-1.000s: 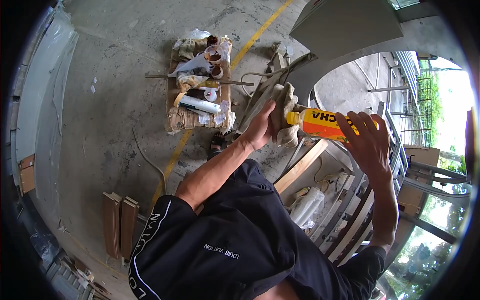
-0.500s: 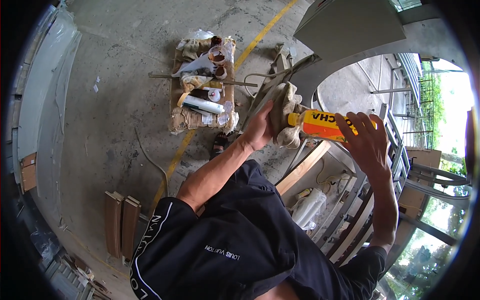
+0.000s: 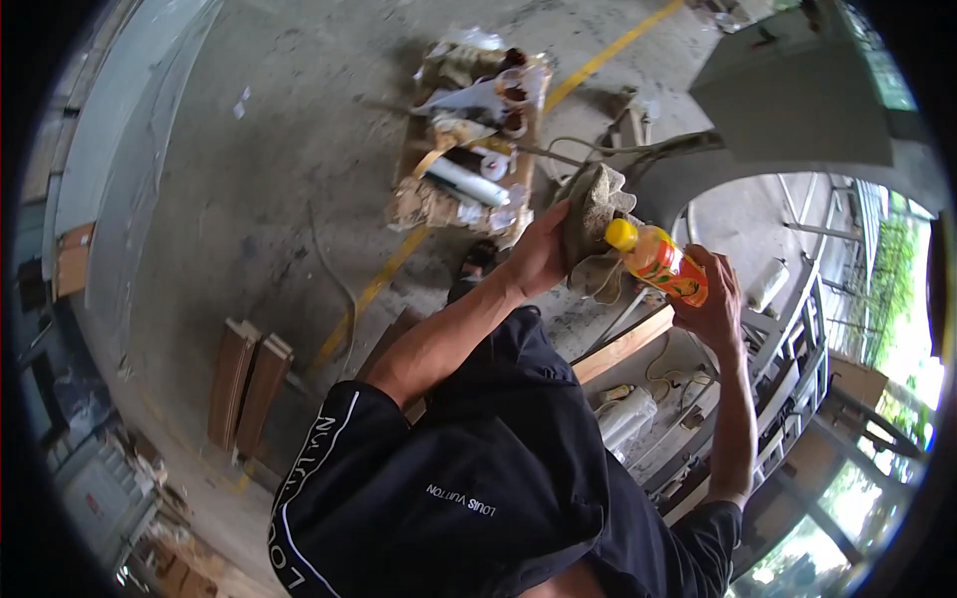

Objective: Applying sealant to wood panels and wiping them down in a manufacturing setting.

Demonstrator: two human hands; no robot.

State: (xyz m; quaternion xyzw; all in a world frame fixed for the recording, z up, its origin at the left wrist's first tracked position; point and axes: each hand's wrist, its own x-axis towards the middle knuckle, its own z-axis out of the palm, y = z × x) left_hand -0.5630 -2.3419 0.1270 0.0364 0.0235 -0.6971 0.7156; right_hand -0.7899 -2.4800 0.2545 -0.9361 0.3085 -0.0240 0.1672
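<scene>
A crumpled grey-beige rag (image 3: 596, 211), dirty in places, is in the grasp of my left hand (image 3: 539, 251), whose fingers are mostly hidden behind it. My right hand (image 3: 714, 311) grips the lower part of a plastic bottle (image 3: 662, 263) with a yellow cap and a red-orange label. The bottle is tilted, its capped end pointing up and left toward the rag. Cap and rag lie close together in the picture; whether they touch I cannot tell.
Beyond my hands, a low cardboard-topped stand (image 3: 407, 209) carries a sealant tube (image 3: 467, 180), stained cups and rags. A big curved grey panel (image 3: 797, 110) rises at the right, near metal frames. Brown boards (image 3: 249, 389) stand at the left; a wooden beam (image 3: 628, 344) lies below the bottle.
The bottle has swung from nearly level to a steeper tilt, cap higher, and my right hand has shifted left and lower. My left hand still holds the rag. The whole view has shifted.
</scene>
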